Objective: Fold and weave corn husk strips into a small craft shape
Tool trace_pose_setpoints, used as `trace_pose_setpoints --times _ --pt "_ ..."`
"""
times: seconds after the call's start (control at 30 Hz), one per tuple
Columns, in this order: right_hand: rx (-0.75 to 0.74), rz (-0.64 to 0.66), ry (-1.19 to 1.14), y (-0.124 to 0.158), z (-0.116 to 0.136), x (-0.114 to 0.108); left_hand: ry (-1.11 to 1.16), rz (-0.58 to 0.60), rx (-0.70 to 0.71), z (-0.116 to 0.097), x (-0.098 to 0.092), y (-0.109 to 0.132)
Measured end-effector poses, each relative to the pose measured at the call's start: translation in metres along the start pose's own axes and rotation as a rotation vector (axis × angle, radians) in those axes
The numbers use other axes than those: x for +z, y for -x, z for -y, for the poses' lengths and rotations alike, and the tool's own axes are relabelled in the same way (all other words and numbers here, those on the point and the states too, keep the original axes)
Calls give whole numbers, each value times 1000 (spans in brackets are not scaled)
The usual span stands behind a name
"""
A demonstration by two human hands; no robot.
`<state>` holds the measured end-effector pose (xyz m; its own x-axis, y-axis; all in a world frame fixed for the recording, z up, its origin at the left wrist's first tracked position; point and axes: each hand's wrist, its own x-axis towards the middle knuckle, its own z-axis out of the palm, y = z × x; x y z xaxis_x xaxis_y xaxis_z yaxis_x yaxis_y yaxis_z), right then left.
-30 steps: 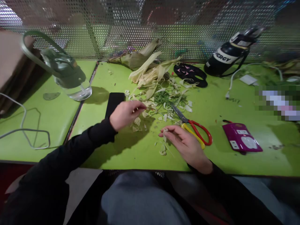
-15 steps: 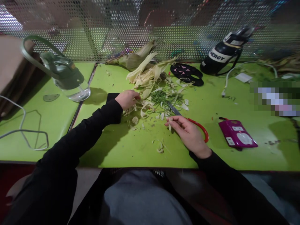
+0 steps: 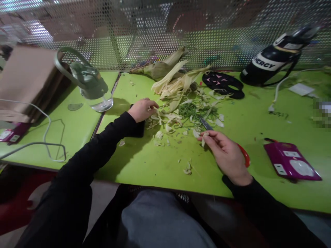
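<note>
My right hand point(image 3: 229, 155) pinches a small pale corn husk piece point(image 3: 204, 140) between thumb and fingertips, just above the table. Beneath that hand lies a pair of scissors with red handles point(image 3: 244, 155), blades pointing into the scraps. My left hand point(image 3: 143, 109) has its fingers curled together at the left edge of the husk scraps point(image 3: 172, 122); what its fingertips hold, if anything, is too small to make out. Green shreds point(image 3: 190, 109) lie in the middle of the scraps. Behind them rest dried corn husks point(image 3: 178, 86). A black flat object point(image 3: 138, 129) is partly under my left wrist.
A clear bottle with a green lid point(image 3: 94, 86) stands left, near brown paper bags point(image 3: 31, 75). At the back right are a black palette-shaped piece point(image 3: 222, 84) and a black bottle point(image 3: 266, 63). A purple power strip point(image 3: 291, 161) lies right. A perforated metal screen point(image 3: 144, 38) borders the table.
The view has turned left, so everything appears further right. My right hand still holds the husk piece. My left hand stays by the scraps, its fingers slightly shifted.
</note>
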<state>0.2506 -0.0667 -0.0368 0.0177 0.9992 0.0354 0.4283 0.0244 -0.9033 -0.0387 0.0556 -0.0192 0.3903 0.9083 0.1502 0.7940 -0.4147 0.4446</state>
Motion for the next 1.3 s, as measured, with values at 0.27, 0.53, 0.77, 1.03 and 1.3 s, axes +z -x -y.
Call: trace_pose_setpoints --times 0.27,0.53,0.77,1.03,1.3 --pt "-26 -22 -8 1 -10 3 5 233 37 -27 11 17" --pt "-90 35 -22 4 27 6 65 250 85 -22 8 25" --pt "-202 134 -45 -25 55 28 593 100 42 -46 -7 40" --pt "-473 -8 206 -25 81 40 1047 -45 26 -82 -5 61" --pt "-525 -129 269 -17 80 41 1207 -154 -66 -82 6 66"
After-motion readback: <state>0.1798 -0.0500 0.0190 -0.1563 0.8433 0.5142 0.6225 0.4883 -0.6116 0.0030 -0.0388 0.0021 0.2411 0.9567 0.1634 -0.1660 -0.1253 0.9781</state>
